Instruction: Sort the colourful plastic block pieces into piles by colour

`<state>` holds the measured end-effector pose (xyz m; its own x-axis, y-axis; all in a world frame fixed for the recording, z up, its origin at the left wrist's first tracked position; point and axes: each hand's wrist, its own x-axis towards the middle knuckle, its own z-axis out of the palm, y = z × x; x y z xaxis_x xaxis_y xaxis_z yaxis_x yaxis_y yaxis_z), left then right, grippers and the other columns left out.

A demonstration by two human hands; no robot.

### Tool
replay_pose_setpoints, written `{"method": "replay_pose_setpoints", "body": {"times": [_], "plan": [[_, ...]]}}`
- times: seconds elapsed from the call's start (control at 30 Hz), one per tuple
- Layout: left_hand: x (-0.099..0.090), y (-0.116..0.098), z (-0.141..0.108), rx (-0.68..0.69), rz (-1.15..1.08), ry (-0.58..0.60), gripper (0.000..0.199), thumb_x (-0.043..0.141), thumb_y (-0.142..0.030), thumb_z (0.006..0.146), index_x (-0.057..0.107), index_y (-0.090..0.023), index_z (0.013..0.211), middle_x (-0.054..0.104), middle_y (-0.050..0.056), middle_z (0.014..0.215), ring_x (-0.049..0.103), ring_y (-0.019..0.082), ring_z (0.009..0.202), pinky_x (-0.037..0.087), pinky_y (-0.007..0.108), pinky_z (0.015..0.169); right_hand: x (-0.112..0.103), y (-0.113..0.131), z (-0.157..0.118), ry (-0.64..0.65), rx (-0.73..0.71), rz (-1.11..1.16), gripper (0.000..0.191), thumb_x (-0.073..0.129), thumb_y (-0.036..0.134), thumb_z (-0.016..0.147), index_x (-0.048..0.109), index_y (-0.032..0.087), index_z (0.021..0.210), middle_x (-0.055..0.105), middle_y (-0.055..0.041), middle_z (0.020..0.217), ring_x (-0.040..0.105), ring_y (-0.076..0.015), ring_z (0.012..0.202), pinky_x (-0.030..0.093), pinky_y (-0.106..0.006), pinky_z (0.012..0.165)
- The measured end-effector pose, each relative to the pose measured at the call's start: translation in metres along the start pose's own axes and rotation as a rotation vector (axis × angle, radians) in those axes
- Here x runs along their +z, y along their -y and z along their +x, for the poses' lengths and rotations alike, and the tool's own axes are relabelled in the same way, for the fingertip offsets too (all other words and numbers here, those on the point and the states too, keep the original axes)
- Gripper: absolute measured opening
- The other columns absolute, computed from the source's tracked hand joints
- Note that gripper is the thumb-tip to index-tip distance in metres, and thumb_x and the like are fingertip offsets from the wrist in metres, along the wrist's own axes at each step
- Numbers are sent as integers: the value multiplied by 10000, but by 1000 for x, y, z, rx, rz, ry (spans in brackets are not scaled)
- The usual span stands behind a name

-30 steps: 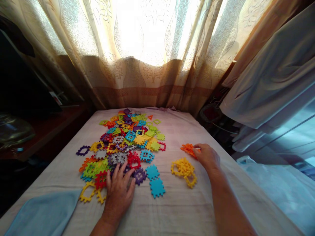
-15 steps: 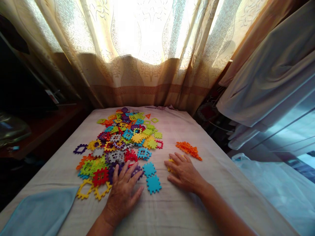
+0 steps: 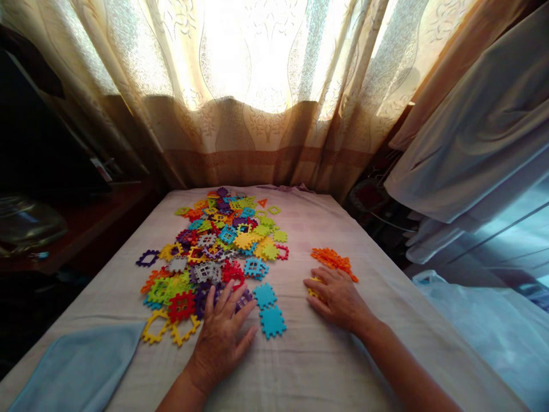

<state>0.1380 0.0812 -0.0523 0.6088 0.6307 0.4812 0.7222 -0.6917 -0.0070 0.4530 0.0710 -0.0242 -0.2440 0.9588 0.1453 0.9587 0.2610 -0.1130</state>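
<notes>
My left hand, fingers spread, rests at the near edge of a heap of interlocking plastic pieces. Its fingertips lie on purple pieces, which they partly cover. To the right of it, two blue square pieces lie one behind the other on the sheet. My right hand is curled over a yellow piece, most of which is hidden under the fingers. Just beyond that hand lies a small pile of orange pieces.
A pale blue cloth lies at the near left of the sheet-covered surface. Behind hangs a patterned curtain. Clothes hang at the right above a clear plastic bag. A dark screen stands left.
My right hand has slid right, closer to the orange pile, and the yellow piece has moved with it. My left hand stays on the purple pieces. The view has shifted slightly.
</notes>
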Motion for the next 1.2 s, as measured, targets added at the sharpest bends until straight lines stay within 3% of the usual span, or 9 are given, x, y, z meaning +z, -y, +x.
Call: {"method": "replay_pose_setpoints", "body": {"times": [0.1, 0.17, 0.3, 0.37, 0.47, 0.63, 0.8, 1.0, 1.2], "plan": [[0, -7, 2, 98, -44, 74, 483, 561, -403, 872, 501, -365, 1350, 436, 33, 1487, 302, 298, 1413, 98, 592, 1162, -10, 17, 9, -49, 32, -10, 335, 573, 360, 873, 669, 272, 1182, 597, -116, 1305, 487, -321, 1239, 310, -530, 1028], [1, -12, 3, 144, -77, 133, 489, 563, -437, 868, 491, -395, 1351, 409, 23, 1506, 300, 307, 1414, 117, 609, 1152, -15, 32, 18, -67, 33, 38, 284, 541, 321, 897, 688, 258, 1131, 635, -100, 1250, 543, -279, 1172, 347, -470, 1007], [6, -15, 3, 31, -83, 145, 448, 556, -418, 874, 525, -394, 1320, 448, 47, 1476, 328, 334, 1395, 175, 657, 1112, -17, 69, 31, 67, 27, 183, 250, 479, 305, 937, 713, 235, 991, 708, -65, 1014, 635, -191, 948, 439, -313, 850], [7, -14, 1, -27, -78, 126, 443, 561, -412, 871, 536, -375, 1312, 479, 57, 1450, 342, 337, 1387, 182, 668, 1105, -14, 86, 32, 144, 61, 204, 224, 513, 330, 920, 704, 221, 961, 700, -62, 946, 635, -191, 903, 448, -295, 805], [8, -11, 0, -57, -84, 102, 475, 560, -428, 869, 529, -311, 1328, 516, 73, 1420, 358, 324, 1378, 172, 654, 1122, -6, 103, 26, 176, 93, 192, 269, 634, 403, 836, 669, 202, 1011, 662, -81, 1004, 606, -226, 955, 452, -315, 811], [10, -6, 0, -77, -77, 91, 425, 498, -354, 910, 530, -279, 1328, 563, 47, 1381, 382, 299, 1365, 153, 625, 1144, 3, 104, 19, 167, 37, 236, 421, 722, 426, 755, 628, 226, 1114, 602, -86, 1126, 552, -233, 1039, 439, -333, 884], [10, -2, 2, -104, -49, 87, 406, 492, -287, 913, 541, -359, 1309, 582, 6, 1362, 420, 298, 1334, 139, 647, 1130, 3, 100, 14, 162, 0, 294, 406, 747, 381, 720, 647, 257, 1093, 586, -68, 1162, 537, -226, 1058, 427, -329, 916], [8, -3, 3, -151, -43, 64, 380, 513, -291, 900, 580, -383, 1262, 612, -1, 1324, 448, 302, 1309, 117, 658, 1124, 6, 106, 8, 189, -39, 305, 222, 655, 272, 787, 647, 220, 1003, 596, -65, 1125, 544, -196, 1029, 422, -300, 907], [10, -1, 3, -177, -25, 37, 384, 529, -284, 879, 600, -393, 1240, 610, 14, 1327, 474, 313, 1290, 130, 665, 1114, 5, 107, 9, 203, -34, 306, 331, 679, 296, 758, 632, 255, 1083, 569, -51, 1167, 536, -203, 1055, 419, -300, 916]]}}
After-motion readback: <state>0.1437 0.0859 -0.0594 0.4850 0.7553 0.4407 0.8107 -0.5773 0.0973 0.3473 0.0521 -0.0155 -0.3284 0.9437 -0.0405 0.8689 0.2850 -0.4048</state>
